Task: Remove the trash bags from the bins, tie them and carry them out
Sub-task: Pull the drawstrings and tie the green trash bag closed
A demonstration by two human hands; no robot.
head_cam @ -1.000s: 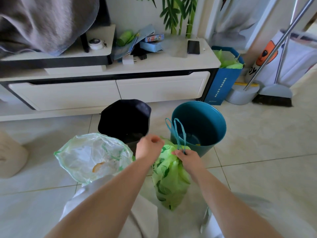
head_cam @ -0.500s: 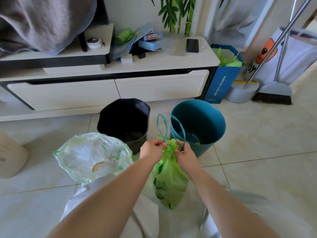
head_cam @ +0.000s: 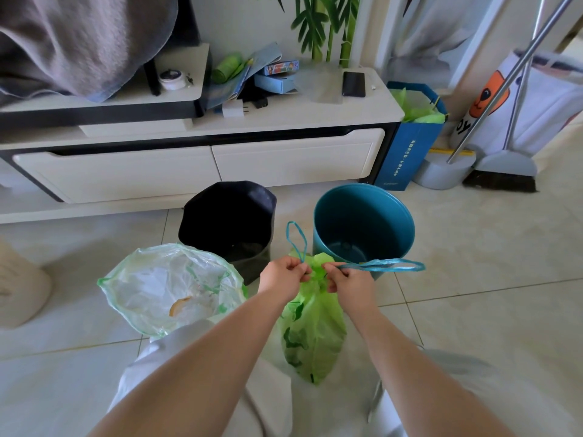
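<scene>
Head view: the green bag [head_cam: 315,326] is held upright between the person's knees, its neck gathered shut, just in front of the blue bin [head_cam: 362,216]. Whether its bottom rests on the floor [head_cam: 473,310] I cannot tell. The left hand [head_cam: 284,274], fingers curled, pinches the upright loop [head_cam: 296,238] of blue drawstring at its base. The right hand [head_cam: 347,280] pinches the flat loop [head_cam: 388,265], which stretches rightward across the blue bin's front. The 2 hands sit close together, either side of the neck. At left, the clear bag [head_cam: 170,288] stands open just before the black bin [head_cam: 230,222]. The 2 bins stand side by side before a white cabinet [head_cam: 284,159]. A broom [head_cam: 501,171] leans at far right.
</scene>
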